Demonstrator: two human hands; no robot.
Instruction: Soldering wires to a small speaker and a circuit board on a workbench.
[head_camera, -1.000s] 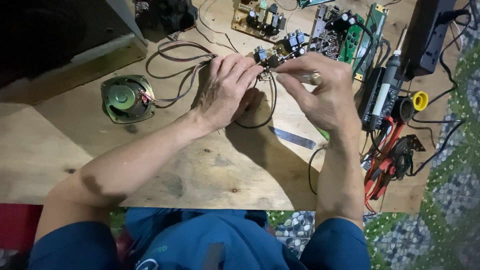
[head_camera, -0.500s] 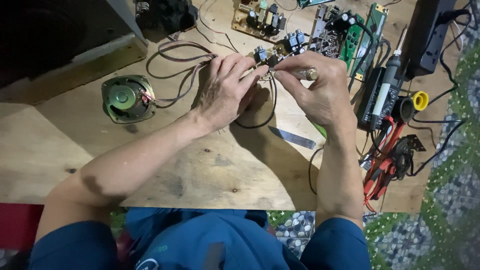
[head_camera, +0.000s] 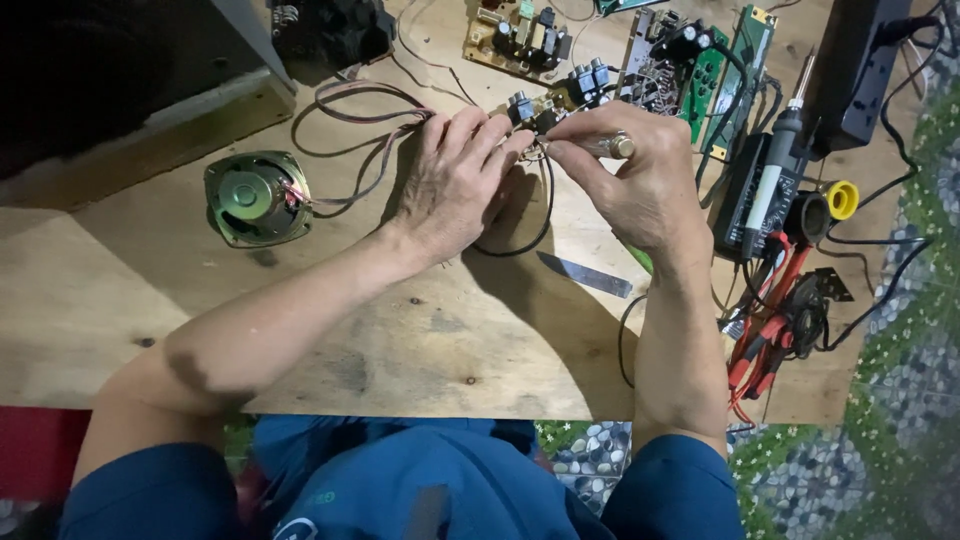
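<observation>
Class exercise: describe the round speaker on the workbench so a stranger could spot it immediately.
Start at the wooden workbench and look just beyond the person's left hand. The speaker lies there, wired by thin looping leads. It is the only round, greenish cone; its neighbours are flat circuit boards and tools.

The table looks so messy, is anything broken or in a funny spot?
Nothing looks broken. A bare metal blade lies loose on the wooden table near the right hand, and a soldering iron rests on a black box.

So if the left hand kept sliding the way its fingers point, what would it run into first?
The left hand points up and right across the bench. Its fingertips already touch the small part held by the right hand; just beyond sits the small circuit board with knobs, though height is unclear.
</observation>
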